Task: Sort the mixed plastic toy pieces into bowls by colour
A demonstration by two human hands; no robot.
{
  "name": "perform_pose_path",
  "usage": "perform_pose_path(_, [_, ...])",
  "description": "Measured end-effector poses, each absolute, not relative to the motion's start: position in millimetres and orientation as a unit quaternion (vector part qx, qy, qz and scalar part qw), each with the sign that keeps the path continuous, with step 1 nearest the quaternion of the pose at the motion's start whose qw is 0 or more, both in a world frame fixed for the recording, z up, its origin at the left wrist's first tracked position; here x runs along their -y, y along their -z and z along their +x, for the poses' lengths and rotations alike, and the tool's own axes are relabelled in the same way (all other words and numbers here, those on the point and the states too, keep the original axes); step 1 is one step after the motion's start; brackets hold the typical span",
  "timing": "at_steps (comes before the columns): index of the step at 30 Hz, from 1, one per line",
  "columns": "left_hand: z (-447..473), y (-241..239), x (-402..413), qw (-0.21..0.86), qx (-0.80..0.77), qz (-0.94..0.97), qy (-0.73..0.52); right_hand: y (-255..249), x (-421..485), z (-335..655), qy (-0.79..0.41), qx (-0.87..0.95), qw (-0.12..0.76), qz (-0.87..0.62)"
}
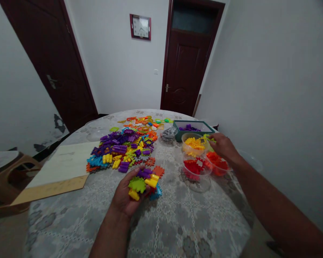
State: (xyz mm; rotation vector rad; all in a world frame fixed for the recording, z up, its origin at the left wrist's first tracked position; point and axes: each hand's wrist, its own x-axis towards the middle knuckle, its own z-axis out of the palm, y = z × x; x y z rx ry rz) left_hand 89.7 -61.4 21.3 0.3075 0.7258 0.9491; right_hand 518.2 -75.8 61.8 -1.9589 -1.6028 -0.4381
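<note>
My left hand (125, 195) is closed round a bunch of plastic building pieces: a lime-green gear piece (137, 184), yellow connectors (152, 181), purple ones (144, 173) and a blue piece (156, 192). An orange gear piece (158, 171) lies just beyond it. My right hand (223, 145) pinches a yellow-green toothed piece (208, 137) at the right rim of a clear bowl with yellow pieces (194, 144). Below the right hand is a bowl of orange-red pieces (218, 163). To its left stands a bowl of red pieces (194, 167).
A large mixed pile of pieces (123, 143) spreads over the patterned tablecloth (172, 215). Behind the bowls stand a green-edged box (204, 128) with purple pieces and a tub of grey pieces (169, 132). A board (61, 161) lies left; a stool (10, 179) stands beside the table.
</note>
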Motion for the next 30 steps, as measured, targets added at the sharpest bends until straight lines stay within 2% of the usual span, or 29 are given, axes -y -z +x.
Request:
perform_pose_path(4, [90, -21, 61, 0.814, -0.346, 0.139, -0.446, -66, 71, 545, 0.200, 0.551, 0.290, -0.756])
perform_pose_path(8, [91, -22, 63, 0.815, -0.340, 0.136, -0.450, -63, 84, 494, 0.196, 0.603, 0.321, -0.704])
perform_pose_path(11, [91, -19, 63, 0.821, -0.333, 0.126, -0.446, -58, 105, 421, 0.123, 0.693, 0.366, -0.609])
perform_pose_path(14, [91, -16, 63, 0.824, -0.323, 0.128, -0.447, -51, 127, 346, 0.022, 0.761, 0.375, -0.529])
perform_pose_path(19, [95, -13, 62, 0.819, -0.308, 0.113, -0.471, -37, 136, 265, -0.063, 0.831, 0.320, -0.451])
perform_pose_path(24, [98, -7, 59, 0.827, -0.276, 0.099, -0.480, -30, 122, 236, -0.079, 0.836, 0.270, -0.471])
perform_pose_path(27, [97, -5, 59, 0.825, -0.285, 0.088, -0.481, -28, 117, 232, -0.113, 0.820, 0.314, -0.465])
perform_pose_path(30, [95, -6, 59, 0.822, -0.294, 0.079, -0.480, -29, 112, 236, -0.196, 0.755, 0.385, -0.493])
